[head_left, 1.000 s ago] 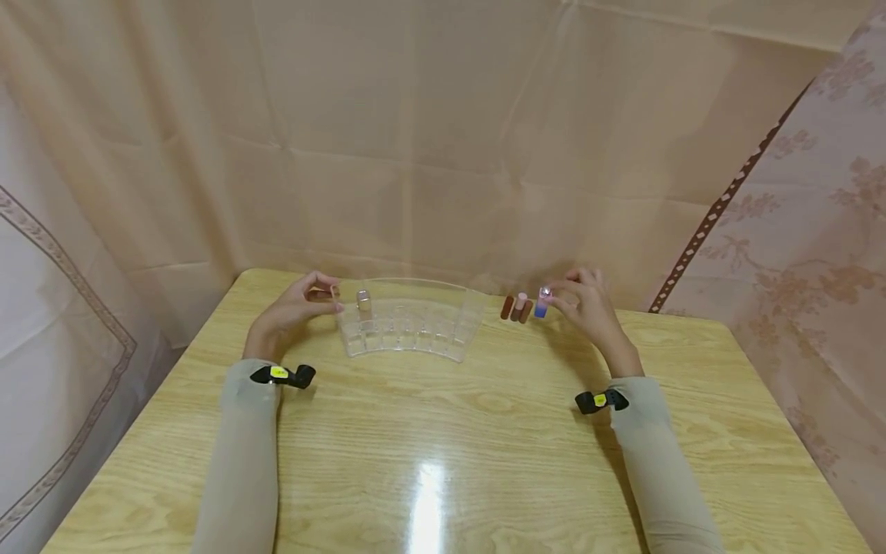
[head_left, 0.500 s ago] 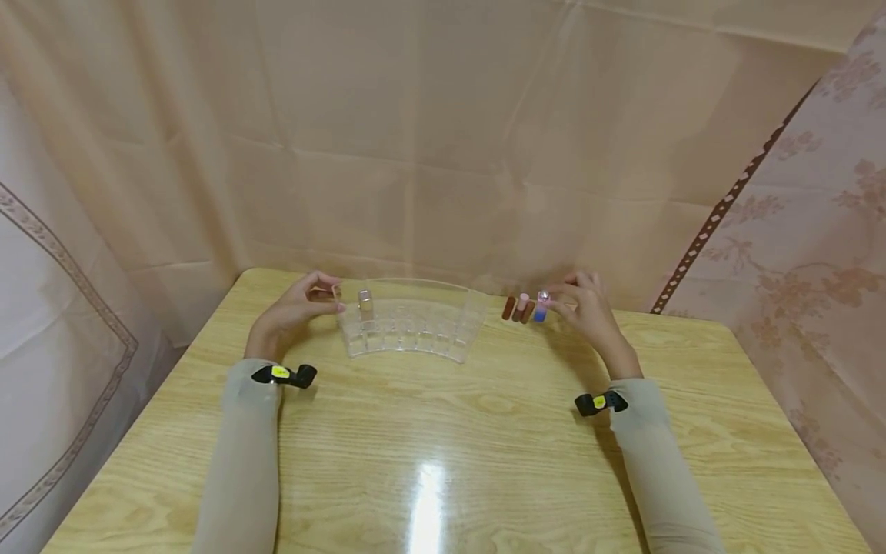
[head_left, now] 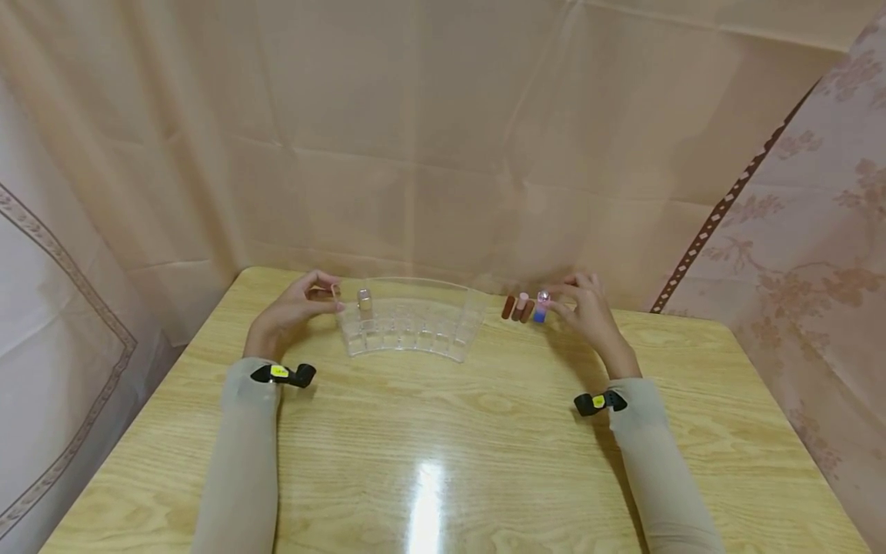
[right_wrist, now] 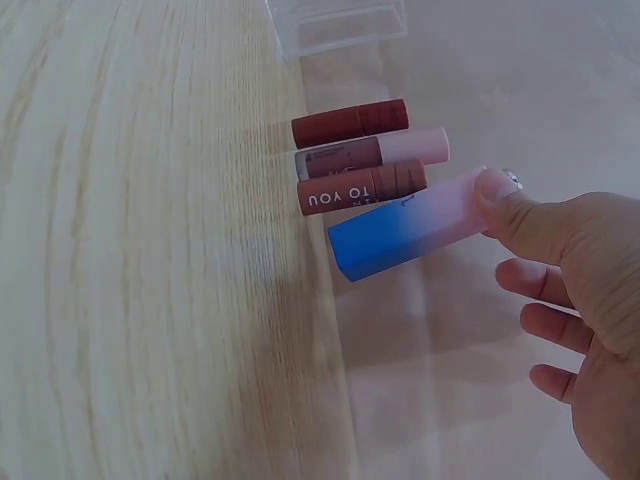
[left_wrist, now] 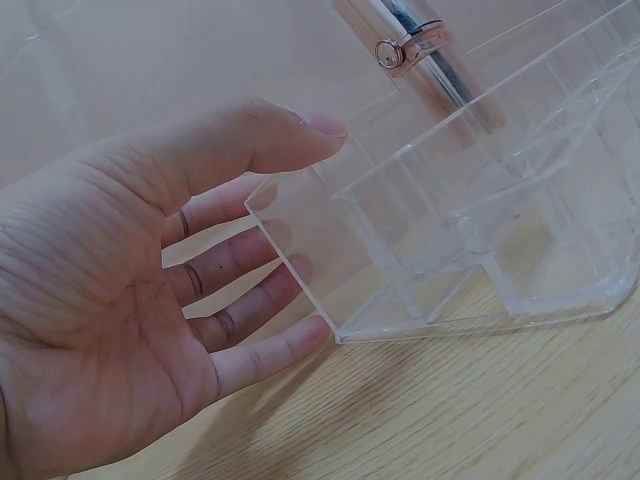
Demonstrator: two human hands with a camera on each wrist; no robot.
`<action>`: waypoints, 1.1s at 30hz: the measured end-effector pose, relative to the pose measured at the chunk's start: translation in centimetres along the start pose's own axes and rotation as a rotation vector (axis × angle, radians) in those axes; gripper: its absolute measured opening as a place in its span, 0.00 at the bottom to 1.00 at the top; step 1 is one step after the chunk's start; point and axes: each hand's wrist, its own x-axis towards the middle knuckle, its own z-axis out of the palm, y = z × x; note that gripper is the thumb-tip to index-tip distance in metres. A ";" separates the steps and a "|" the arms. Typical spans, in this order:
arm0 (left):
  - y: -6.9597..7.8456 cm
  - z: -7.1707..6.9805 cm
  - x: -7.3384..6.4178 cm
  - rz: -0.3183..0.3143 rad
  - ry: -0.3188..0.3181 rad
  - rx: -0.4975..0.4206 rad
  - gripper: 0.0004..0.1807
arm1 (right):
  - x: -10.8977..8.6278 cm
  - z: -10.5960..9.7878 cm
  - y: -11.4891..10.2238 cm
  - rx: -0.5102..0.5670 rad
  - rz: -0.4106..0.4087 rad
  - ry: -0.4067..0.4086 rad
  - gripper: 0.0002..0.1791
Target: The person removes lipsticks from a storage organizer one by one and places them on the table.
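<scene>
My left hand (head_left: 294, 308) grips the left end wall of a clear, curved, compartmented cosmetics organizer (head_left: 408, 351), thumb on one side and fingertips behind the clear panel in the left wrist view. Inside it, near that end, stands a shiny silver-and-rose-gold lipstick (left_wrist: 418, 62). My right hand (head_left: 588, 312) pinches the pink upper end of a blue-to-pink lipstick tube (right_wrist: 400, 228), its other fingers loosely bent. Beside this tube stand a dark red-brown tube (right_wrist: 350, 123), a pink-capped lip gloss (right_wrist: 415, 148) and a brown lettered tube (right_wrist: 345, 190), close together in a row.
All of this stands near the back edge of a wood-grain table (head_left: 388, 415). A beige curtain (head_left: 443, 192) hangs right behind that edge. Patterned cloth (head_left: 796, 269) hangs to the right. Both wrists wear black cameras.
The right hand and the blue-to-pink tube have shifted slightly left, nearer to the row of tubes, then stayed there. The left hand and the organizer have not visibly moved.
</scene>
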 end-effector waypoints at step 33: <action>-0.2 -0.2 0.2 0.029 -0.005 0.027 0.26 | -0.1 -0.1 0.6 0.000 0.067 -0.076 0.12</action>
